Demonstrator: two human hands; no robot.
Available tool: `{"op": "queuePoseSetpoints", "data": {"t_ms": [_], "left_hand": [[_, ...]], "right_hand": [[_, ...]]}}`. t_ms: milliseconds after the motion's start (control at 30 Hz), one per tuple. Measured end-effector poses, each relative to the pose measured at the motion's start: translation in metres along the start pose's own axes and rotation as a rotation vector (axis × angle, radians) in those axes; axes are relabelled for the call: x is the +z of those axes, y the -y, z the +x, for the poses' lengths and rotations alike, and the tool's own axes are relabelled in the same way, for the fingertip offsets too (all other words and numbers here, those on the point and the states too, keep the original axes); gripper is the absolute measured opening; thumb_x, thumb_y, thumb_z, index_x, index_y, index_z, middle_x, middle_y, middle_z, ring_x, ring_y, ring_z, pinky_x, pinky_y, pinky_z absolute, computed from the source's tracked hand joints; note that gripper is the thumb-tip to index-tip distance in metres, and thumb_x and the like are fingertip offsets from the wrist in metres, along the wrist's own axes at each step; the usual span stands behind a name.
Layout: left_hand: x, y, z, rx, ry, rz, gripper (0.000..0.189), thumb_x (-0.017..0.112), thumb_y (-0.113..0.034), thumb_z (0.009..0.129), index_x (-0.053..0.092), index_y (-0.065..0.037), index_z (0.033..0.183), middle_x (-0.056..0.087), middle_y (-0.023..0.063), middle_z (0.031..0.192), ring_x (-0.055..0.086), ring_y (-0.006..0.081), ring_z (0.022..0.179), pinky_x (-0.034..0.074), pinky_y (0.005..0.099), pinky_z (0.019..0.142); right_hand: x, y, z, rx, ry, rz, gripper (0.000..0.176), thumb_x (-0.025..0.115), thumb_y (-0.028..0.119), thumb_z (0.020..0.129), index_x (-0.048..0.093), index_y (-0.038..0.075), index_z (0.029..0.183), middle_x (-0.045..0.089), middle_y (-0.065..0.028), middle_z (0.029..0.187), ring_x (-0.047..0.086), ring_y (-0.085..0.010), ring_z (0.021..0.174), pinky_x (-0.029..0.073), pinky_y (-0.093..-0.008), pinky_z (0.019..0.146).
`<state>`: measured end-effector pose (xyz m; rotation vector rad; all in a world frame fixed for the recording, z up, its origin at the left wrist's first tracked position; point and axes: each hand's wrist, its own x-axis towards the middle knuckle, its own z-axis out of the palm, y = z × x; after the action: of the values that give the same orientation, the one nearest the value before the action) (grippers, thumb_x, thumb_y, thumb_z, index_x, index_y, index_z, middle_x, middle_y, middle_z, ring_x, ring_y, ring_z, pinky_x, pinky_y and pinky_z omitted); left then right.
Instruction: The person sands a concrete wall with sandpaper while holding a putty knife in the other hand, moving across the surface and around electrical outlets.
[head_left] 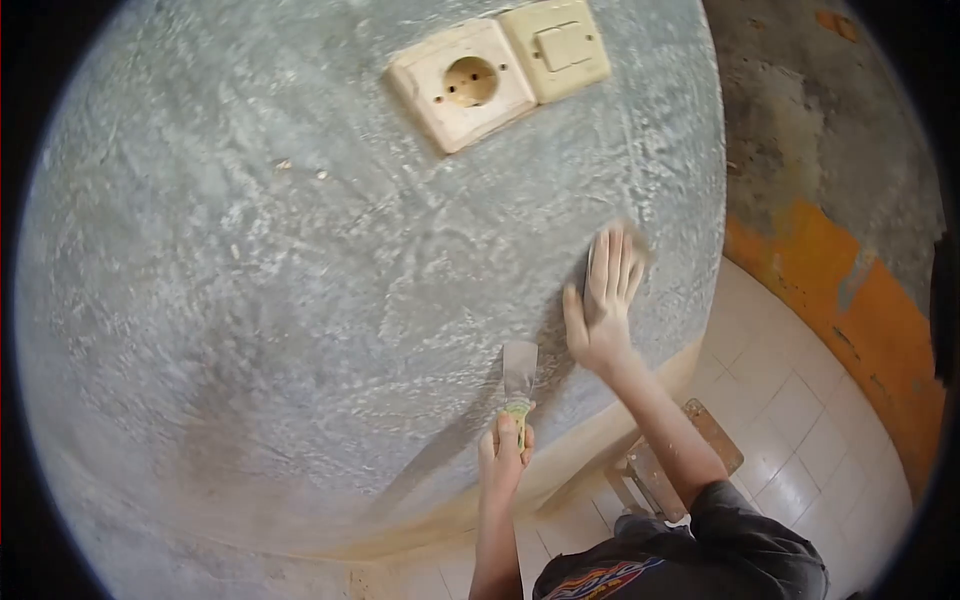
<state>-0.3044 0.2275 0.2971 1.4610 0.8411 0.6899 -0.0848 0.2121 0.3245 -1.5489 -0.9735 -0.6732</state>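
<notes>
My left hand [506, 446] is wrapped round the green and yellow handle of a putty knife [520, 370], whose flat metal blade points up along the wall. To the right and a little higher, my right hand [606, 295] lies against the rough grey wall [400, 260] with its fingers stretched out. Its fingertips are slightly blurred. A dark edge shows beside the fingers; whether something is under the palm is hidden.
A power socket [470, 82] and a light switch [562, 48] are fixed on the wall above. A small stool [712, 440] stands on the tiled floor [800, 440] at lower right. Beyond is a worn orange and grey wall [810, 260].
</notes>
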Motion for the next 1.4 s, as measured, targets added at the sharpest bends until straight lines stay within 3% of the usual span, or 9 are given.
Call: {"op": "queuePoseSetpoints", "data": {"t_ms": [200, 267, 400, 567, 700, 767, 967, 1267, 1400], "left_hand": [[-0.009, -0.021, 0.009, 0.203, 0.009, -0.227, 0.046, 0.033, -0.041, 0.102, 0.055, -0.001, 0.099, 0.050, 0.0006, 0.067, 0.041, 0.0060, 0.051, 0.033, 0.0203, 0.046], [-0.018, -0.013, 0.008, 0.257, 0.121, -0.355, 0.048, 0.037, -0.041, 0.101, 0.041, -0.001, 0.129, 0.052, 0.0052, 0.083, 0.046, 0.0091, 0.061, 0.036, 0.0213, 0.047], [-0.032, -0.004, 0.001, 0.336, 0.123, -0.506, 0.046, 0.039, -0.038, 0.101, 0.039, -0.002, 0.130, 0.052, 0.0061, 0.089, 0.048, 0.0110, 0.064, 0.037, 0.0229, 0.050], [-0.051, -0.019, -0.014, 0.393, 0.132, -0.571, 0.035, 0.039, -0.033, 0.101, 0.044, -0.003, 0.118, 0.051, 0.0055, 0.094, 0.048, 0.0093, 0.069, 0.038, 0.0227, 0.052], [-0.075, -0.026, -0.020, 0.425, 0.108, -0.631, 0.035, 0.040, -0.032, 0.102, 0.044, -0.003, 0.119, 0.051, 0.0052, 0.093, 0.047, 0.0096, 0.069, 0.038, 0.0228, 0.052], [-0.093, -0.029, -0.022, 0.409, 0.081, -0.645, 0.049, 0.040, -0.032, 0.101, 0.032, -0.002, 0.140, 0.051, 0.0047, 0.089, 0.046, 0.0113, 0.064, 0.037, 0.0247, 0.051], [-0.158, -0.026, -0.030, 0.393, 0.071, -0.681, 0.037, 0.040, -0.030, 0.102, 0.044, -0.003, 0.127, 0.052, 0.0045, 0.087, 0.046, 0.0086, 0.064, 0.036, 0.0218, 0.051], [-0.247, -0.017, -0.048, 0.368, 0.062, -0.631, 0.035, 0.041, -0.032, 0.102, 0.050, -0.004, 0.120, 0.053, 0.0019, 0.084, 0.045, 0.0055, 0.063, 0.033, 0.0190, 0.050], [-0.275, -0.015, -0.057, 0.329, 0.088, -0.609, 0.045, 0.043, -0.031, 0.101, 0.043, -0.002, 0.134, 0.052, 0.0040, 0.083, 0.045, 0.0093, 0.062, 0.035, 0.0224, 0.051]], "right_hand": [[0.018, 0.035, 0.008, -0.275, 0.049, -0.086, 0.069, 0.056, 0.027, 0.090, 0.027, -0.004, 0.144, 0.026, -0.0256, 0.150, 0.018, -0.0454, 0.140, 0.005, -0.0665, 0.106], [0.036, 0.028, -0.055, -0.271, 0.198, -0.091, 0.072, 0.061, 0.032, 0.086, 0.033, -0.005, 0.141, 0.032, -0.0265, 0.146, 0.023, -0.0469, 0.137, 0.006, -0.0708, 0.103], [0.052, 0.019, -0.110, -0.315, 0.291, -0.109, 0.072, 0.062, 0.035, 0.083, 0.037, -0.006, 0.137, 0.033, -0.0285, 0.144, 0.021, -0.0459, 0.138, 0.004, -0.0720, 0.102], [0.025, 0.081, 0.019, -0.340, 0.184, -0.074, 0.071, 0.059, 0.032, 0.084, 0.034, -0.006, 0.139, 0.029, -0.0267, 0.147, 0.018, -0.0440, 0.139, 0.001, -0.0702, 0.104], [0.038, 0.115, 0.024, -0.440, 0.084, -0.136, 0.067, 0.059, 0.032, 0.084, 0.038, -0.006, 0.136, 0.036, -0.0241, 0.142, 0.027, -0.0434, 0.134, 0.007, -0.0710, 0.102], [0.048, 0.128, -0.010, -0.435, 0.205, -0.160, 0.066, 0.059, 0.032, 0.085, 0.039, -0.006, 0.135, 0.037, -0.0238, 0.141, 0.028, -0.0440, 0.133, 0.008, -0.0720, 0.101], [0.097, 0.120, -0.143, -0.326, 0.334, -0.163, 0.064, 0.057, 0.030, 0.086, 0.039, -0.007, 0.135, 0.033, -0.0279, 0.142, 0.025, -0.0458, 0.135, 0.007, -0.0726, 0.101], [0.121, 0.264, -0.061, -0.358, 0.076, -0.138, 0.071, 0.054, 0.024, 0.089, 0.022, -0.009, 0.144, 0.020, -0.0309, 0.149, 0.009, -0.0459, 0.142, -0.002, -0.0650, 0.108], [0.160, 0.260, -0.171, -0.318, 0.231, -0.156, 0.070, 0.060, 0.028, 0.085, 0.031, -0.008, 0.138, 0.036, -0.0307, 0.138, 0.029, -0.0471, 0.131, 0.009, -0.0709, 0.102]]}}
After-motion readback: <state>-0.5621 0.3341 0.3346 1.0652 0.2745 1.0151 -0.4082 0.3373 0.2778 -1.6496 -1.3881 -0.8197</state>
